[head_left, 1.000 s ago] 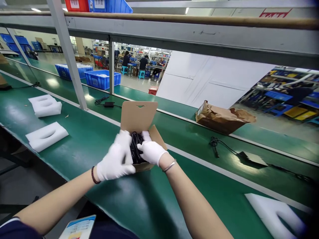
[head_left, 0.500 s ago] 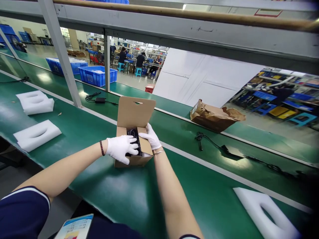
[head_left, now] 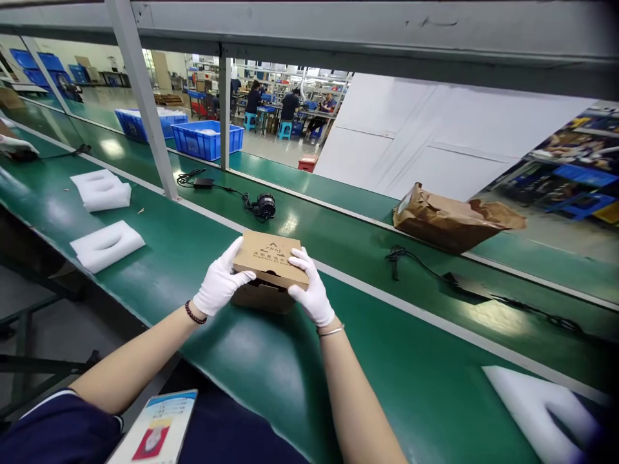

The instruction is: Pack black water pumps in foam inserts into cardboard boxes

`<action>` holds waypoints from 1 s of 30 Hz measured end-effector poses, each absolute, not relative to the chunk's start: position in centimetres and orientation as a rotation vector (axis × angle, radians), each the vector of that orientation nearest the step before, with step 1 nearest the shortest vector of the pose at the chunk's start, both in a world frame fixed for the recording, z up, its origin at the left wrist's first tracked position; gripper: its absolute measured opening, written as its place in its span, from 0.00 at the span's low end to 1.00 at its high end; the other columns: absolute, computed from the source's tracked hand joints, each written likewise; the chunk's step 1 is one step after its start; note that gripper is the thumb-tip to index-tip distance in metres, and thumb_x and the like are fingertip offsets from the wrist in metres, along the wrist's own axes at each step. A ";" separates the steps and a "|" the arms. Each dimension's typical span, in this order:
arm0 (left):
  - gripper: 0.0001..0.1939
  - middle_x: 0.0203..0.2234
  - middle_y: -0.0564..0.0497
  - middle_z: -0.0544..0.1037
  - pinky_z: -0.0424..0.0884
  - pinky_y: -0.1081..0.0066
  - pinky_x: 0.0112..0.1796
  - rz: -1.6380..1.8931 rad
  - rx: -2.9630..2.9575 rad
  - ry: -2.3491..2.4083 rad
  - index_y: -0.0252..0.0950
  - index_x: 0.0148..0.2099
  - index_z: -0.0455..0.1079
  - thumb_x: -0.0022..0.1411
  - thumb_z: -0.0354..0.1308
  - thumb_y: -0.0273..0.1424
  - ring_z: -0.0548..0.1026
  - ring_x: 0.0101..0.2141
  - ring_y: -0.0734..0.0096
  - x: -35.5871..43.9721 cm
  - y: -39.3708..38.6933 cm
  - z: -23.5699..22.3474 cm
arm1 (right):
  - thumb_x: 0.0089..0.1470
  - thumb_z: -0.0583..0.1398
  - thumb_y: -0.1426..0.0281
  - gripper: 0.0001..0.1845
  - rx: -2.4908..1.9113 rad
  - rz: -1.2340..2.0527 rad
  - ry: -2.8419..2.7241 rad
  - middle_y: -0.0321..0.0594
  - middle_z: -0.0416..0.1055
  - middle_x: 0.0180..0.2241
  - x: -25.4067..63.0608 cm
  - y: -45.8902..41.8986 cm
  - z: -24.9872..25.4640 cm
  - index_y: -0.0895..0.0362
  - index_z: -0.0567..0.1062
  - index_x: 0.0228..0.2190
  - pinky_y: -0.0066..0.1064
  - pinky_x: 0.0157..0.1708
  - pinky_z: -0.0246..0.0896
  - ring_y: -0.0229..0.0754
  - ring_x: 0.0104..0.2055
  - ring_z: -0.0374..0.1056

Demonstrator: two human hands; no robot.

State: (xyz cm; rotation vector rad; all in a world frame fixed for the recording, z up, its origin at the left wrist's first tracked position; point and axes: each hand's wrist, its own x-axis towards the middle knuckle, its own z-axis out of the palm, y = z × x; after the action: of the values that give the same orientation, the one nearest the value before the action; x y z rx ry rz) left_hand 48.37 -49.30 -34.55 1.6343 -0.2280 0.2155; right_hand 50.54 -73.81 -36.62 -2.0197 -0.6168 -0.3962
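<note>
A small brown cardboard box [head_left: 269,262] with printed lettering on its lid sits on the green belt [head_left: 271,380] in front of me. Its lid is folded down over the top, with a dark gap still showing under the front edge. My left hand [head_left: 218,285], in a white glove, grips the box's left side with its fingers on the lid. The gloved right hand [head_left: 312,291] clasps the right side, fingers laid over the lid's corner. The black cable seen inside earlier is hidden.
White foam inserts [head_left: 106,245] lie at the left and another [head_left: 541,406] at the lower right. A black adapter with coiled cord [head_left: 264,205] and a second cord [head_left: 435,274] lie behind the box. A crumpled brown paper bag [head_left: 449,219] sits far right. Blue bins [head_left: 206,138] stand beyond.
The upright lid has been folded down over the box. Both hands came out of the box and now hold its sides. A coiled black adapter now shows behind it.
</note>
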 end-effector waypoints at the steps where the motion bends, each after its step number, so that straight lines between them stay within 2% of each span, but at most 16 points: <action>1: 0.39 0.58 0.42 0.72 0.69 0.57 0.60 0.312 1.679 -0.231 0.36 0.63 0.65 0.54 0.68 0.48 0.71 0.58 0.54 48.6 -49.3 -35.6 | 0.52 0.55 0.35 0.43 -2.022 -0.425 -0.589 0.54 0.61 0.63 50.4 -73.5 -36.8 0.57 0.71 0.52 0.56 0.68 0.43 0.57 0.72 0.42; 4: 0.25 0.57 0.43 0.70 0.65 0.53 0.62 0.626 1.847 -0.235 0.38 0.50 0.76 0.58 0.64 0.51 0.69 0.60 0.53 48.4 -48.9 -38.4 | 0.58 0.56 0.42 0.32 -1.973 -0.512 -0.595 0.51 0.68 0.58 49.8 -73.0 -37.5 0.56 0.75 0.47 0.56 0.68 0.44 0.54 0.71 0.48; 7: 0.21 0.63 0.46 0.65 0.61 0.47 0.64 0.736 1.911 -0.433 0.42 0.49 0.76 0.57 0.67 0.46 0.61 0.65 0.48 47.5 -48.2 -39.6 | 0.62 0.56 0.48 0.24 -1.957 -0.589 -0.605 0.47 0.74 0.51 48.9 -72.6 -38.6 0.54 0.78 0.42 0.54 0.68 0.46 0.51 0.66 0.59; 8: 0.21 0.62 0.50 0.67 0.61 0.44 0.64 0.720 1.901 -0.548 0.46 0.51 0.75 0.56 0.69 0.43 0.61 0.65 0.48 47.3 -47.9 -39.7 | 0.61 0.58 0.49 0.22 -1.984 -0.601 -0.597 0.46 0.76 0.49 48.7 -72.4 -39.1 0.53 0.79 0.40 0.54 0.68 0.46 0.50 0.63 0.62; 10: 0.27 0.58 0.64 0.72 0.64 0.43 0.64 0.742 1.867 -0.685 0.58 0.56 0.71 0.55 0.70 0.34 0.65 0.64 0.54 47.4 -47.5 -39.8 | 0.51 0.68 0.52 0.19 -2.084 -0.591 -0.614 0.44 0.78 0.44 49.0 -72.0 -40.0 0.53 0.80 0.36 0.53 0.67 0.48 0.50 0.57 0.69; 12: 0.30 0.52 0.74 0.75 0.67 0.43 0.63 0.775 1.849 -0.739 0.67 0.56 0.67 0.55 0.68 0.32 0.70 0.60 0.59 47.7 -47.3 -39.9 | 0.44 0.73 0.55 0.18 -2.206 -0.593 -0.629 0.41 0.79 0.39 49.4 -71.9 -40.5 0.53 0.80 0.32 0.49 0.66 0.49 0.48 0.51 0.73; 13: 0.30 0.50 0.75 0.76 0.68 0.43 0.62 0.781 1.838 -0.751 0.68 0.56 0.67 0.55 0.67 0.32 0.72 0.58 0.59 47.8 -47.2 -39.9 | 0.44 0.74 0.56 0.17 -2.273 -0.601 -0.629 0.39 0.80 0.38 49.5 -71.9 -40.4 0.53 0.79 0.30 0.47 0.66 0.49 0.47 0.51 0.73; 15: 0.24 0.45 0.70 0.79 0.67 0.44 0.63 0.754 1.822 -0.757 0.65 0.52 0.71 0.55 0.66 0.35 0.74 0.56 0.57 47.8 -47.2 -40.1 | 0.48 0.72 0.57 0.14 -2.404 -0.608 -0.650 0.36 0.80 0.37 49.0 -71.6 -39.5 0.53 0.79 0.29 0.43 0.65 0.47 0.45 0.54 0.71; 17: 0.18 0.45 0.63 0.81 0.62 0.44 0.65 0.711 1.834 -0.738 0.58 0.48 0.75 0.54 0.65 0.36 0.72 0.58 0.54 47.6 -47.3 -40.2 | 0.52 0.70 0.56 0.13 -2.491 -0.602 -0.715 0.33 0.81 0.39 48.1 -71.1 -38.0 0.51 0.80 0.30 0.41 0.65 0.43 0.45 0.60 0.66; 19: 0.13 0.52 0.61 0.77 0.56 0.43 0.67 0.691 1.877 -0.652 0.53 0.43 0.76 0.54 0.65 0.39 0.65 0.63 0.50 47.5 -47.7 -40.2 | 0.55 0.67 0.53 0.14 -2.532 -0.612 -0.744 0.30 0.80 0.41 47.2 -70.5 -36.5 0.50 0.81 0.30 0.39 0.65 0.41 0.43 0.61 0.63; 20: 0.12 0.58 0.62 0.73 0.53 0.41 0.68 0.684 1.895 -0.576 0.51 0.42 0.75 0.54 0.65 0.42 0.62 0.65 0.49 47.4 -48.1 -40.1 | 0.57 0.65 0.52 0.14 -2.546 -0.608 -0.761 0.28 0.80 0.43 46.8 -70.2 -35.8 0.49 0.81 0.30 0.39 0.64 0.40 0.41 0.61 0.62; 23: 0.17 0.68 0.64 0.57 0.55 0.39 0.66 0.638 1.917 -0.353 0.46 0.38 0.72 0.50 0.66 0.50 0.59 0.66 0.46 46.7 -49.5 -39.5 | 0.63 0.59 0.54 0.17 -2.553 -0.557 -0.904 0.27 0.79 0.46 46.0 -69.8 -34.3 0.49 0.80 0.29 0.40 0.64 0.41 0.39 0.61 0.63; 25: 0.20 0.69 0.57 0.55 0.60 0.42 0.64 0.615 1.898 -0.316 0.43 0.39 0.71 0.50 0.68 0.49 0.62 0.64 0.46 46.0 -50.4 -39.1 | 0.64 0.58 0.55 0.17 -2.513 -0.560 -0.974 0.30 0.78 0.46 45.4 -69.8 -33.9 0.49 0.81 0.31 0.42 0.64 0.42 0.39 0.58 0.65; 27: 0.21 0.69 0.46 0.55 0.61 0.47 0.64 0.615 1.878 -0.307 0.39 0.42 0.71 0.52 0.69 0.45 0.62 0.65 0.47 45.5 -51.1 -38.9 | 0.66 0.57 0.57 0.15 -2.479 -0.634 -0.900 0.34 0.79 0.45 45.0 -70.1 -34.2 0.50 0.81 0.35 0.44 0.65 0.42 0.40 0.53 0.69; 30: 0.22 0.69 0.36 0.51 0.62 0.51 0.63 0.559 1.849 -0.261 0.35 0.44 0.70 0.56 0.67 0.46 0.59 0.66 0.47 45.7 -51.3 -39.3 | 0.65 0.57 0.57 0.13 -2.497 -0.702 -0.890 0.38 0.78 0.46 45.2 -70.8 -35.6 0.48 0.80 0.42 0.51 0.68 0.34 0.44 0.54 0.68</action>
State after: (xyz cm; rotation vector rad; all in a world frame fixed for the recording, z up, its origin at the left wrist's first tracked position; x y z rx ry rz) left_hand 45.74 -51.34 -39.31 1.8488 -0.2605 0.5588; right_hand 45.22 -70.76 -35.62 -2.4968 -0.8905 -0.7020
